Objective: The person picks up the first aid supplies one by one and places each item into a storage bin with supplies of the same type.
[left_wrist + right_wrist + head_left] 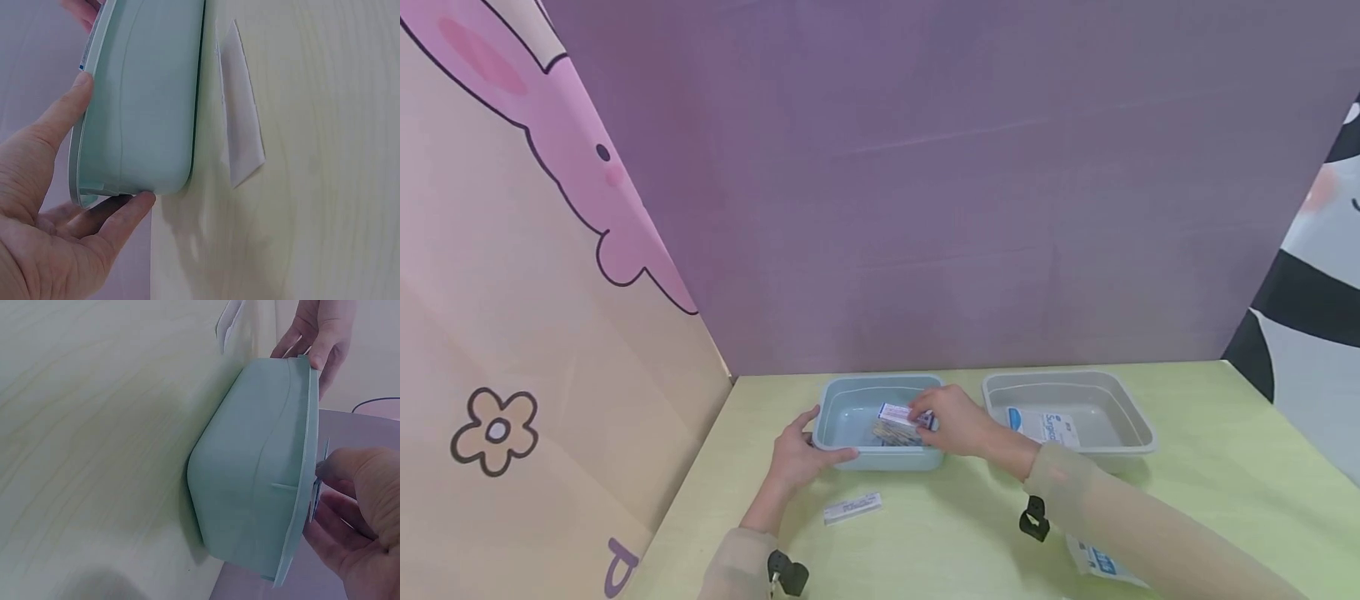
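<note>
My left hand (797,454) grips the left end of a light blue plastic bin (880,459), thumb on the front rim and fingers against the end wall. In the left wrist view, the bin (150,106) shows its outer side, with fingertips (145,199) touching it. Over the bin's right part, my right hand (958,421) pinches a clear packet of thin sticks (895,433) with a white and blue label. The right wrist view shows only the packet's thin edge (318,494) between thumb and fingers, just above the rim.
A small folded white paper strip (852,508) lies in front of the blue bin. To the right stands a grey bin (1120,451) holding a white and blue packet (1048,427). Another white and blue packet (1101,562) is partly hidden under the right forearm. Behind the table rises a purple wall (955,208).
</note>
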`<act>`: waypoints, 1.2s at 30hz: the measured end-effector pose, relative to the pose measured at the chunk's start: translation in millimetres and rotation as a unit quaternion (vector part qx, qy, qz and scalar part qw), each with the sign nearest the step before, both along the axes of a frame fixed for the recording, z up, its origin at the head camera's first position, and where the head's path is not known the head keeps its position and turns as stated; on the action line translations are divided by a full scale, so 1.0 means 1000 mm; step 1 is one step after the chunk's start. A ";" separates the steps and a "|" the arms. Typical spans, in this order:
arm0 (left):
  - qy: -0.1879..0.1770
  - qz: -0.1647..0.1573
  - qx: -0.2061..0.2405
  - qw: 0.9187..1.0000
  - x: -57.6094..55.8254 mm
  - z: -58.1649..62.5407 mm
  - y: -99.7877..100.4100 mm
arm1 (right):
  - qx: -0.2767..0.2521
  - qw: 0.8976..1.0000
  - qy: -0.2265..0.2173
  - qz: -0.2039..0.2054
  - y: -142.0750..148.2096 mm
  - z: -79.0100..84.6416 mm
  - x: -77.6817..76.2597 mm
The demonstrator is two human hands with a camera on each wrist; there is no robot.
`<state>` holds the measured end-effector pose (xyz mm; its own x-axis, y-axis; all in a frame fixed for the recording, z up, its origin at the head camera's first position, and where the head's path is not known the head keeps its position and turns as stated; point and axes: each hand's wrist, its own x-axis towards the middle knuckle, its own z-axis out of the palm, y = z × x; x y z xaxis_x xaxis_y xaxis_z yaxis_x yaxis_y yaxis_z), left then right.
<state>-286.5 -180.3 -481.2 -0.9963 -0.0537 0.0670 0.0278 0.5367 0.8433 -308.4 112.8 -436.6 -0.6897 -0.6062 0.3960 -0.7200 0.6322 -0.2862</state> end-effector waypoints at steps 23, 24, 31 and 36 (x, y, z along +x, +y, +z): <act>0.002 0.002 0.017 1.000 0.000 0.001 -0.003 | 0.004 0.999 0.008 0.032 0.000 -0.004 -0.012; 0.003 0.003 0.017 1.000 0.000 0.001 -0.004 | 0.004 0.999 0.007 0.035 -0.001 -0.004 -0.012; 0.000 0.000 0.017 1.000 0.000 -0.002 -0.005 | 0.009 0.999 -0.012 0.036 0.000 -0.006 -0.015; 0.006 -0.007 0.022 1.000 -0.001 -0.003 -0.004 | 0.014 0.999 -0.008 0.036 0.000 -0.008 -0.017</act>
<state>-287.7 -184.4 -484.6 -0.9960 -0.0434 0.0776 0.0457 0.4985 0.8657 -325.0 113.1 -444.7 -0.6505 -0.6651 0.3667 -0.7590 0.5874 -0.2809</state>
